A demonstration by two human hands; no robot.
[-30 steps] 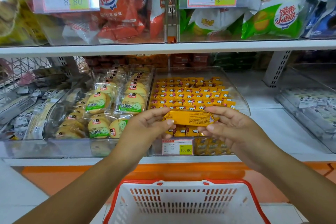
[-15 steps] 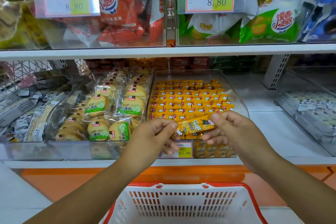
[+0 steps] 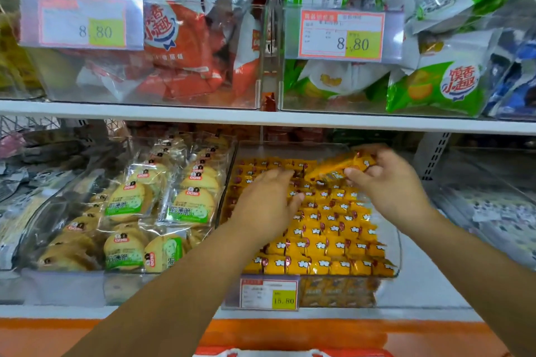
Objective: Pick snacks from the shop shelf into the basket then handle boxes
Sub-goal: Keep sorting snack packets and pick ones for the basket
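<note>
A yellow snack packet (image 3: 336, 166) is held tilted in the upper right of the middle of the frame, above the far end of a clear tray (image 3: 398, 240). It is gripped by the right hand (image 3: 388, 185), whose fingers (image 3: 359, 175) are curled round its right end, with the thumb below. The packet is blurred, so its print cannot be read.

The left hand (image 3: 264, 203) is seen palm down over the left half of the same tray. Its fingers (image 3: 280, 175) are stretched forward and close together, nearly straight, and nothing is held in them. Whether the fingertips touch the packets beneath cannot be told.

The tray is filled with rows of yellow packets (image 3: 319, 243), laid side by side. A price label (image 3: 269, 294) marked 15.80 is fixed to the front of the tray. Just left of it, round biscuit packs (image 3: 191, 206) with green labels are stacked in a second clear bin.

At the bottom edge of the frame, a strip of the red rim of the basket (image 3: 290, 352) is seen below the lower shelf.

Above, a white shelf board (image 3: 261, 117) carries bins of red bags (image 3: 179, 46) at upper left and green bags (image 3: 435, 87) at upper right, each with a label marked 8.80.
</note>
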